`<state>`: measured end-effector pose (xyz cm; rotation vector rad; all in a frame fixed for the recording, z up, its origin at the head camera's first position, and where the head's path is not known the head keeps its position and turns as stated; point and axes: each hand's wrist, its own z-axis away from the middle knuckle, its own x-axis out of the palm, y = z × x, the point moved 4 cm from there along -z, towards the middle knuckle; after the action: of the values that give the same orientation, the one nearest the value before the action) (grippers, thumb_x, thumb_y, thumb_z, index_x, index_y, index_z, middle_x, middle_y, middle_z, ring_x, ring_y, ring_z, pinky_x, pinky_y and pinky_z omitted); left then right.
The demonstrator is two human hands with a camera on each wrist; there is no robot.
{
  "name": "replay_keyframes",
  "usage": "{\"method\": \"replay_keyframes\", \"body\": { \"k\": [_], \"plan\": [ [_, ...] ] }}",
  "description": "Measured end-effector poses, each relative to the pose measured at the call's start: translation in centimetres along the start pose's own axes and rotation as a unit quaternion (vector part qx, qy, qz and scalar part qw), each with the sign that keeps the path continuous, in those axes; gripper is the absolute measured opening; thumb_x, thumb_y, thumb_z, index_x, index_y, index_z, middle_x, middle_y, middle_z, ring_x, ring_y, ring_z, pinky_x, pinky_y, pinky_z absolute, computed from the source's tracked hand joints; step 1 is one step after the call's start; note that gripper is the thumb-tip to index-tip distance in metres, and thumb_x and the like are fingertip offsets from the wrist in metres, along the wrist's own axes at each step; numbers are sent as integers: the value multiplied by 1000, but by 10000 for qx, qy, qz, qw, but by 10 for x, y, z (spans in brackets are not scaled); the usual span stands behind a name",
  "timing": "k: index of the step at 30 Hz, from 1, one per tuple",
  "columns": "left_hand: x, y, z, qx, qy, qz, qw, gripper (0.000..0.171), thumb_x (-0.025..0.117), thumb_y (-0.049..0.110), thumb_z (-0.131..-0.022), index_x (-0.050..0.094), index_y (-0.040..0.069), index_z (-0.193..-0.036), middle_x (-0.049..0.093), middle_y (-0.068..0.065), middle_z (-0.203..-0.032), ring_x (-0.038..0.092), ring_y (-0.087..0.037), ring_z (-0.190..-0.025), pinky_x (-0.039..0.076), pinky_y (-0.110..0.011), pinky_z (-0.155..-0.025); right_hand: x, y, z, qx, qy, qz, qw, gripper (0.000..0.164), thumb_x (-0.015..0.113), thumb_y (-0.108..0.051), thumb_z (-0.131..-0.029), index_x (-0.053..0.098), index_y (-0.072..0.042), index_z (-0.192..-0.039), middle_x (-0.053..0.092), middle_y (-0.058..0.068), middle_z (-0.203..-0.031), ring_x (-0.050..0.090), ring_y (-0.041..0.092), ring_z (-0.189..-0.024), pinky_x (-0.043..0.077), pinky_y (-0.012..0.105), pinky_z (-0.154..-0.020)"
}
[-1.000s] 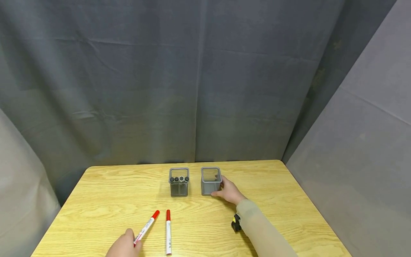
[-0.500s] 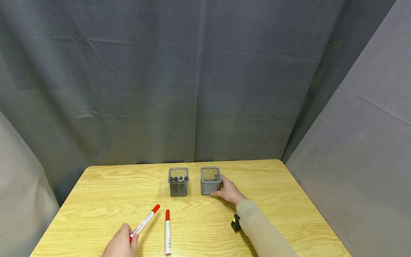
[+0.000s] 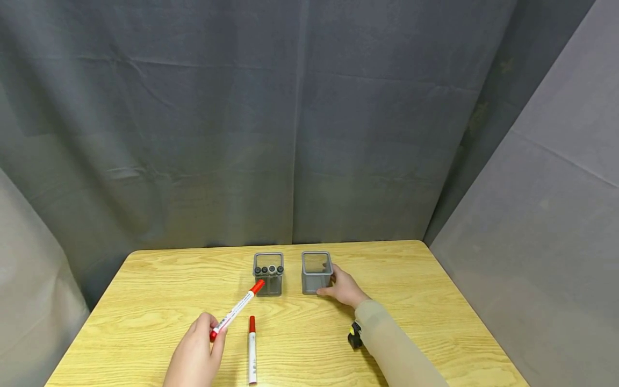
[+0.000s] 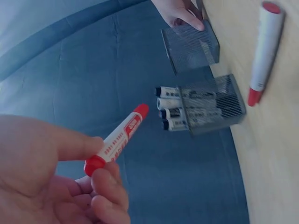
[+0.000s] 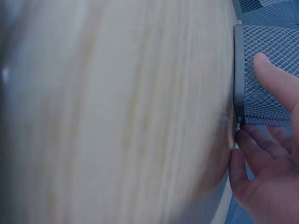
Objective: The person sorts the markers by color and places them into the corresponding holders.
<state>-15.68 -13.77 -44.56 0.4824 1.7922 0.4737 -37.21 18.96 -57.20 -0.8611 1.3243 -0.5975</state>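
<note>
My left hand (image 3: 195, 349) pinches a red-capped white marker (image 3: 237, 311) by its lower end, between thumb and fingers. In the head view its red cap overlaps the front of the left mesh pen holder (image 3: 268, 287); the left wrist view shows a gap between them. Several dark-ended markers (image 4: 175, 113) stand in that holder. With thumb at the front and fingers round the side, my right hand (image 3: 345, 287) grips the other mesh pen holder (image 3: 316, 282), which stands on the table with nothing visible inside. A second red-capped marker (image 3: 252, 349) lies on the table.
The wooden table (image 3: 159, 301) ends at a grey curtain (image 3: 217, 161) behind the holders. Another pale cloth (image 3: 541, 242) hangs along the right side. A black wrist strap piece (image 3: 355, 336) sits at the right sleeve.
My left hand has lifted the red marker and carried it forward and right toward the left pen holder. The right hand and both holders have stayed in place.
</note>
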Motion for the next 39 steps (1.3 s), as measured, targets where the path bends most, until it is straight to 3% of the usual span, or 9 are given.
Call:
{"method": "replay_keyframes", "body": {
  "k": [7, 20, 29, 39],
  "plan": [
    [7, 32, -23, 476, 184, 68, 9987, 14, 71, 11, -97, 59, 4, -100, 54, 0, -81, 43, -10, -62, 38, -24, -53, 0, -1, 1, -4, -36, 79, 10000, 90, 87, -14, -83, 37, -5, -157, 44, 21, -159, 44, 43, -146, 40, 53, -118],
    [40, 65, -65, 1268, 424, -138, 9909, 19, 73, 9, -95, 55, 3, -93, 52, -3, -77, 48, -13, -61, 46, -29, -54, -1, -3, 1, -52, -84, 149, 9998, 90, 87, -14, -84, 37, -3, -157, 44, 21, -159, 44, 43, -146, 40, 52, -119],
    [59, 79, -80, 1698, 481, -506, 9830, 19, 74, 8, -93, 58, -1, -98, 55, -5, -79, 53, -15, -60, 50, -31, -53, -2, -3, 2, -90, -59, 120, 9999, 89, 89, -14, -82, 40, -3, -155, 47, 22, -157, 45, 44, -145, 40, 52, -118],
    [76, 89, -88, 1848, 419, -795, 9787, 20, 74, 9, -93, 58, -2, -98, 56, -6, -79, 52, -14, -56, 48, -26, -48, -1, -2, 2, -6, -64, 80, 9999, 88, 88, -14, -83, 39, -6, -156, 46, 20, -158, 44, 42, -146, 40, 52, -119]
  ]
}}
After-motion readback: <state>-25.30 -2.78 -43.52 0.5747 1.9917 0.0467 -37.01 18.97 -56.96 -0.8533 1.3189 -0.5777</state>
